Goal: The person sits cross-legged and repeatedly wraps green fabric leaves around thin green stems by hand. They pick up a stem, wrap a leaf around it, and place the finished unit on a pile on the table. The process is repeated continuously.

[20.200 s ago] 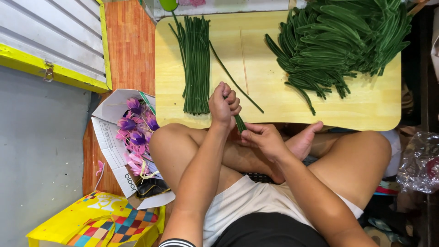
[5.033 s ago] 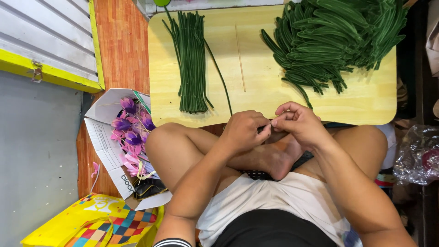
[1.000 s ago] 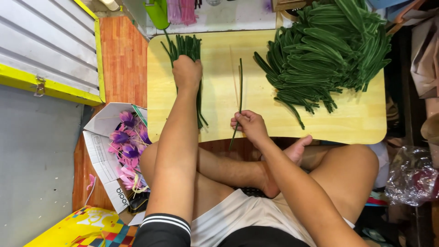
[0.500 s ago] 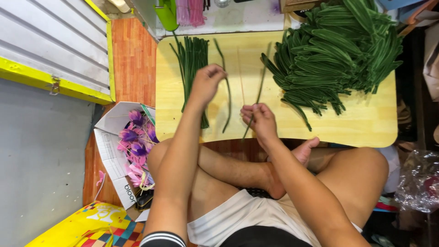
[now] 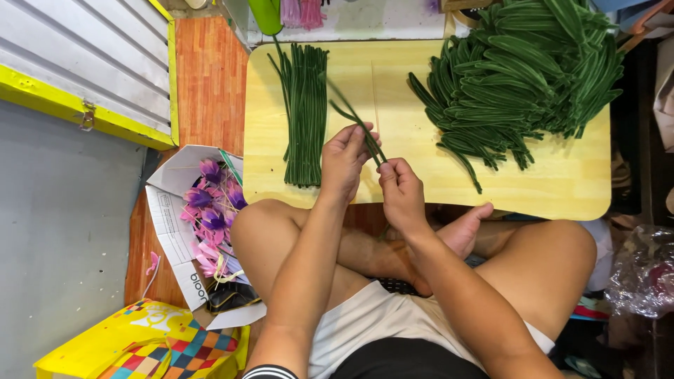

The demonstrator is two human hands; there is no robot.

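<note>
Green stems [image 5: 358, 126] pinched between both hands above near edge of wooden surface [image 5: 421, 175], raised for working. Left hand [image 5: 344, 161] closed round lower part; right hand [image 5: 400, 189] fingertips pressed on stem end. Straight stem bundle [image 5: 305, 105] laid far left, loose leaf pile [image 5: 519, 77] far right, both within reach. Box of purple flowers [image 5: 207, 217] kept on floor at left.

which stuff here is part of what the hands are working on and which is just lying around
In use:
left hand and right hand, both gripping thin green stems
straight stem bundle
heap of green leaf pieces
wooden board

Lying about:
box of purple flowers
yellow patterned bag
crumpled plastic bag
</note>
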